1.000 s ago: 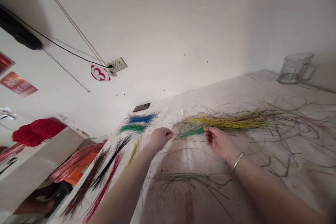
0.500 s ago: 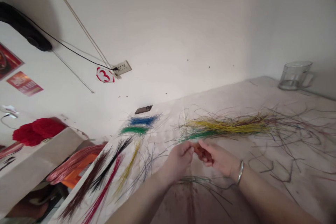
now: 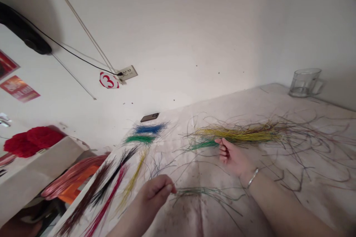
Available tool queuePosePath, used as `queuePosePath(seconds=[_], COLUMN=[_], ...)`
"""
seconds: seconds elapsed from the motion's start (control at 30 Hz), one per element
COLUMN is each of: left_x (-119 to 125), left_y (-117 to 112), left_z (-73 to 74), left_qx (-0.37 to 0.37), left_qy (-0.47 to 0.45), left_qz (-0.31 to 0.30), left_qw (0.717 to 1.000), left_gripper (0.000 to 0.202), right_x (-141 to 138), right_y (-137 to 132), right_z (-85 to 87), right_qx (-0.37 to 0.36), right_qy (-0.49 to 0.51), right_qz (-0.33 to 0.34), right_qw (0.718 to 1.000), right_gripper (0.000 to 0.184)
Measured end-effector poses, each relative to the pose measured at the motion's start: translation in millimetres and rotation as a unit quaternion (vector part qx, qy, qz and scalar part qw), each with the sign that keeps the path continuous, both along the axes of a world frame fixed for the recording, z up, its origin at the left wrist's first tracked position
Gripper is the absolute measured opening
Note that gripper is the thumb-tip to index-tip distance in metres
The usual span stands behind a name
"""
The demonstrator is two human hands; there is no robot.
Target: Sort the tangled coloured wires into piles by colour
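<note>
My left hand (image 3: 157, 192) is closed in a pinch low in the middle of the head view. Its fingertips meet the left end of a sparse group of thin green wires (image 3: 205, 191) lying on the table; a thin wire seems to be between them. My right hand (image 3: 232, 157), with a silver bangle at the wrist, has its fingers curled and thumb and forefinger together. Those fingertips are at the green wires (image 3: 204, 143) along the front of a big loose pile of yellow wires (image 3: 241, 133). Whether a strand is in that pinch is too fine to see.
Blue (image 3: 150, 129), green (image 3: 140, 139), black (image 3: 122, 164), dark brown (image 3: 89, 200), red (image 3: 111, 196) and yellow bundles (image 3: 136, 174) lie on the left. A phone (image 3: 150, 117) rests by the wall. A glass mug (image 3: 304, 83) stands back right. Stray dark wires (image 3: 302, 181) spread over the right side.
My hands were together at mid-table and have come apart. The left moved down and left to the sparse green wires; the right moved slightly up and right to the pile's front.
</note>
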State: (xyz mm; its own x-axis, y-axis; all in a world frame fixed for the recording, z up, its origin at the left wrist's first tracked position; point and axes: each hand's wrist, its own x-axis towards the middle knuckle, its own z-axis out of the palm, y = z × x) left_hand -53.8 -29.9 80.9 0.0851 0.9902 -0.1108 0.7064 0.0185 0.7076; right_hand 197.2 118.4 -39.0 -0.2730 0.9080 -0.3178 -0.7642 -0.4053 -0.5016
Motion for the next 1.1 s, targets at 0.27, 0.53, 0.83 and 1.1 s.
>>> queuePosePath(seconds=[0.27, 0.53, 0.83, 1.1], left_x=[2, 15, 59, 82], left_y=[-12, 28, 55, 75], left_z=[0.5, -44.2, -39.8, -46.9], left_qx=[-0.033, 0.111, 0.165, 0.05], left_qy=[0.03, 0.23, 0.104, -0.006], left_qz=[-0.16, -0.117, -0.073, -0.052], left_qw=[0.986, 0.96, 0.978, 0.997], left_gripper=[0.025, 0.019, 0.036, 0.02], right_x=[0, -2, -17, -22], right_y=[-4, -15, -34, -35], right_z=[1.9, 7.0, 22.5, 22.7], right_qx=[-0.022, 0.065, 0.17, 0.217], right_qy=[0.034, 0.028, -0.065, -0.156], right_qz=[0.0, 0.047, 0.16, 0.151], right_qw=[0.999, 0.996, 0.97, 0.952], right_gripper=[0.02, 0.014, 0.022, 0.041])
